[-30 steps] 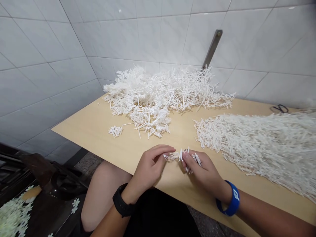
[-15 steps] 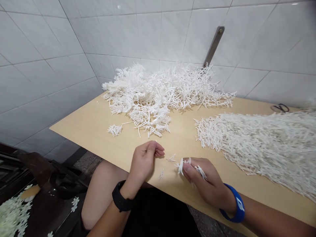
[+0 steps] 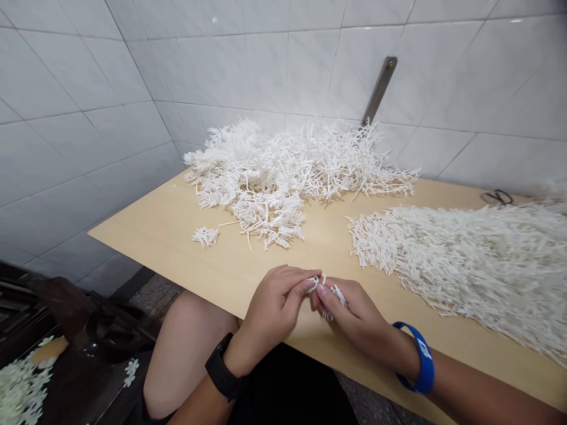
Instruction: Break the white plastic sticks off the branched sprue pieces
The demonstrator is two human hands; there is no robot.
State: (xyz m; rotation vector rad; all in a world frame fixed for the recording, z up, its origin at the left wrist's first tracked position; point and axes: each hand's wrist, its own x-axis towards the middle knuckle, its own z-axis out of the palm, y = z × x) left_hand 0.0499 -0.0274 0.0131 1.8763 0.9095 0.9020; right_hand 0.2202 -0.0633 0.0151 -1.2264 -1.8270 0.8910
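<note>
My left hand [image 3: 275,302] is closed, with thumb and forefinger pinching a thin white plastic strand [image 3: 313,282]. Right against it, my right hand [image 3: 354,313] is also closed, holding a small bunch of white plastic sprigs [image 3: 337,297] between thumb and fingers. The fingertips of both hands meet over the table's front edge, partly hiding the pieces. Beyond them lies a tangled heap of white branching plastic pieces [image 3: 283,168]. To the right spreads a wide, flatter pile of short white sprigs [image 3: 469,248].
A small loose clump [image 3: 205,236] of white pieces lies on the wooden tabletop [image 3: 155,230]. Behind the heap, a metal bracket [image 3: 380,88] is fixed to the tiled wall [image 3: 305,65]. A dark cord [image 3: 497,196] rests at the back right. White flower-shaped pieces [image 3: 22,383] sit at lower left.
My left hand has moved right to meet my right hand, and its fingers now pinch a white strand there. The few loose bits on the table between the hands are now covered.
</note>
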